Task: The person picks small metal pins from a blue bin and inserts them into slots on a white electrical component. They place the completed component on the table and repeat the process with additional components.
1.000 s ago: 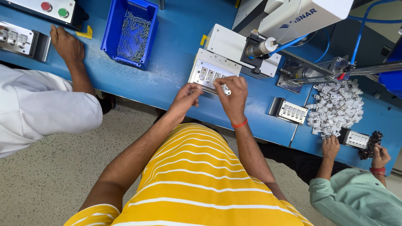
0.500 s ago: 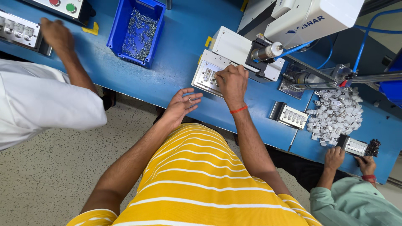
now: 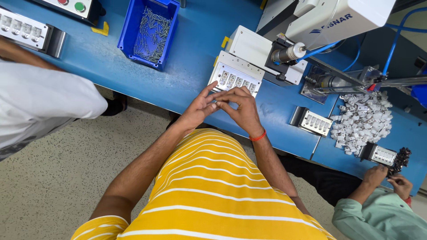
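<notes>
My left hand (image 3: 199, 108) and my right hand (image 3: 240, 109) meet fingertip to fingertip just in front of a white slotted fixture tray (image 3: 235, 78) on the blue bench (image 3: 191, 53). The fingers pinch together around something very small, too small to identify. A red band circles my right wrist. My yellow striped shirt fills the lower frame.
A blue bin (image 3: 150, 32) of small metal parts sits to the left. A white machine (image 3: 329, 22) with a cylinder stands behind the tray. A second fixture (image 3: 313, 122) and a heap of white parts (image 3: 361, 120) lie right. Co-workers stand at left (image 3: 40, 102) and lower right (image 3: 382, 182).
My right hand has drawn back from the fixture tray and my left hand has risen from the bench edge; the two now touch at the fingertips. The camera view has shifted slightly.
</notes>
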